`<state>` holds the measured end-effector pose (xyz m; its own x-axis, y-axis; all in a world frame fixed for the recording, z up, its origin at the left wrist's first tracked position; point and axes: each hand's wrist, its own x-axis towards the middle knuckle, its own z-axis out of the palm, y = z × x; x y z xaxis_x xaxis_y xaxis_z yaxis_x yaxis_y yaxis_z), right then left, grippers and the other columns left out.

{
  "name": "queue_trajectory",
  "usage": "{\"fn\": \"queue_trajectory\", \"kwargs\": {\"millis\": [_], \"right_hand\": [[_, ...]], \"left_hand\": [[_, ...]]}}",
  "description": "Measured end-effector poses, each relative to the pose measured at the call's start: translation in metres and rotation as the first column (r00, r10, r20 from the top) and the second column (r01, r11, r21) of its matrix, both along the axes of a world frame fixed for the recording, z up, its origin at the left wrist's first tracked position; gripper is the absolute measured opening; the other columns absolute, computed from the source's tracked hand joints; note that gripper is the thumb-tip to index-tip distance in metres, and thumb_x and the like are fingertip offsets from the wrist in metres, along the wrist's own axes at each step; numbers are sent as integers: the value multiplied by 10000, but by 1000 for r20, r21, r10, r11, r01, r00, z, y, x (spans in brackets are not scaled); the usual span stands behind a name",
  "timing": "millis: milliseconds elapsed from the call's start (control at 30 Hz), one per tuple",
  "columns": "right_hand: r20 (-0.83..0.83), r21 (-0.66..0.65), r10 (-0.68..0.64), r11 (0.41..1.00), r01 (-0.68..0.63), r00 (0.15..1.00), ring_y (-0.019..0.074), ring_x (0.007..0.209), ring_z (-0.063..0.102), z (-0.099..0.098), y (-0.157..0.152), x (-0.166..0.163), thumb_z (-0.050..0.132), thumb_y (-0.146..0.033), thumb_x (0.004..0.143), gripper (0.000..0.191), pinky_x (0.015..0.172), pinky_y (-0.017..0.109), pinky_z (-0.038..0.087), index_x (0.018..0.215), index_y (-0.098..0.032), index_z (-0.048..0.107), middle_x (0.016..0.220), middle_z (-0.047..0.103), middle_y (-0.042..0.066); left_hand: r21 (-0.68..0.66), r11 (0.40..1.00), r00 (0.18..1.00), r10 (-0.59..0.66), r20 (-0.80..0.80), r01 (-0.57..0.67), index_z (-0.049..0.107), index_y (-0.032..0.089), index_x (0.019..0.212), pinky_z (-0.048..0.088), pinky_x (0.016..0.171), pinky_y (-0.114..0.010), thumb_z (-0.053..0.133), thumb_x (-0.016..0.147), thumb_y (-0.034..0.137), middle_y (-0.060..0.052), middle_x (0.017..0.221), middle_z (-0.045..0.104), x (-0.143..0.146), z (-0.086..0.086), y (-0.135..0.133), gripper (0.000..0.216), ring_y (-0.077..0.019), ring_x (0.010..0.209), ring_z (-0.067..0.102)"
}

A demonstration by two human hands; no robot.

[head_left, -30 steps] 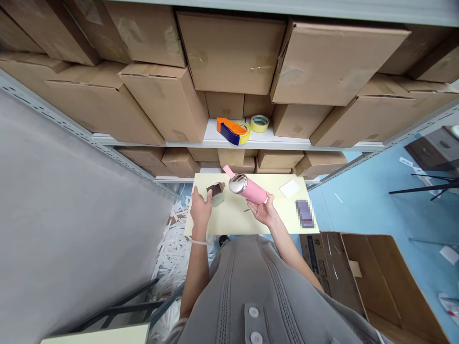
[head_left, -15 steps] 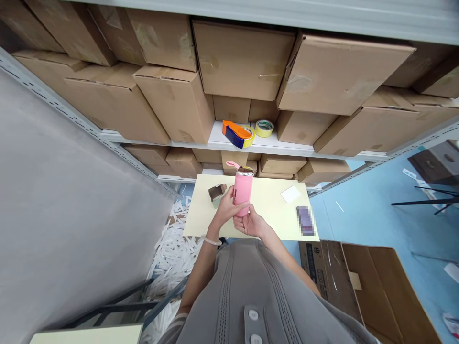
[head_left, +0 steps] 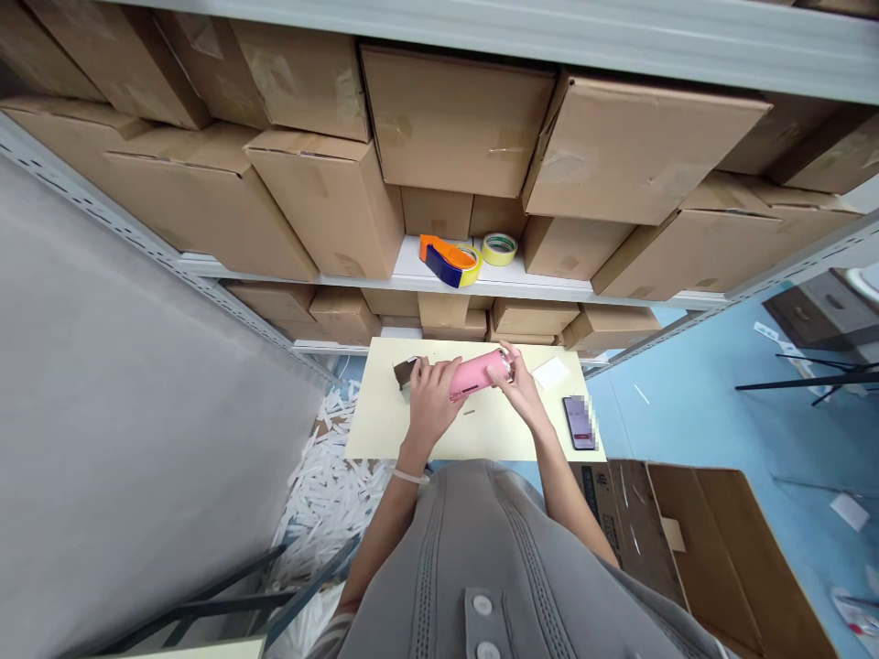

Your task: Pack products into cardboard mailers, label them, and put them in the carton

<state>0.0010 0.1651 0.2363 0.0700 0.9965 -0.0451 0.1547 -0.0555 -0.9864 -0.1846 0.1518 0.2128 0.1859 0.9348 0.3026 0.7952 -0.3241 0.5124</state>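
A pink cylindrical bottle (head_left: 475,373) with a silvery rim lies nearly level above the cream table, its rim end toward the right. My left hand (head_left: 432,399) is wrapped round its left end. At the rim end, my right hand (head_left: 516,384) grips it between thumb and fingers. A small open carton (head_left: 405,373) stands just beyond my left hand, partly hidden by it. On the table (head_left: 508,436), a white card (head_left: 550,372) lies right of my right hand, and a phone (head_left: 580,423) lies at the right edge.
Shelves of cardboard boxes (head_left: 457,119) rise behind the table. An orange and blue tape dispenser (head_left: 450,262) and a tape roll (head_left: 499,248) sit on the shelf. Shredded paper (head_left: 333,471) covers the floor at left; a large open carton (head_left: 728,540) stands at lower right.
The pink bottle has gone from upright to lying sideways, rim to the right. My right hand has moved from its base to the rim end; my left hand now covers the other end.
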Motion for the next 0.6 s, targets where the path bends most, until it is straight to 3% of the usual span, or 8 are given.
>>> {"fn": "queue_trajectory", "kwargs": {"millis": [133, 267, 367, 467, 600], "right_hand": [[-138, -87, -74, 994, 62, 988, 96, 490, 531, -5, -1, -4, 661, -464, 759, 375, 439, 217, 397, 1024, -210, 584, 739, 593, -25], [-392, -165, -153, 982, 94, 907, 83, 459, 510, -20, -3, -3, 715, -431, 718, 335, 388, 194, 363, 910, -203, 563, 646, 537, -52], [-566, -225, -192, 972, 74, 802, 115, 539, 565, -26, -5, 2, 701, -439, 732, 310, 414, 211, 431, 881, -210, 555, 694, 564, -29], [-640, -199, -157, 979, 35, 752, 168, 697, 625, -26, -8, 9, 641, -446, 771, 308, 514, 269, 525, 965, -219, 566, 854, 625, 20], [-547, -22, -43, 999, 38, 836, 214, 925, 626, -15, -12, 20, 616, -464, 748, 410, 711, 333, 552, 1086, -237, 560, 1074, 620, 56]], "left_hand": [[48, 998, 999, -41, -25, 43, 407, 274, 1414, 2, 1162, -596, 619, 831, 382, -93, 1225, 599, 3, 8, -3, 630, -321, 1201, 488], [70, 997, 995, -20, 94, 13, 356, 258, 1435, -9, 1148, -620, 637, 813, 456, -111, 1322, 532, -1, 24, -6, 711, -325, 1279, 431], [75, 995, 950, 34, 309, -60, 314, 254, 1447, 173, 1143, -566, 685, 763, 498, -132, 1390, 446, -11, 34, -8, 815, -318, 1325, 379], [-37, 997, 833, 83, 546, -74, 270, 272, 1464, 383, 1047, -453, 697, 750, 510, -144, 1405, 403, -24, 39, -11, 865, -280, 1248, 464], [-270, 937, 662, 60, 747, 220, 204, 294, 1486, 530, 810, -329, 551, 841, 567, -129, 1303, 496, -34, 43, -17, 781, -159, 894, 628]]}}
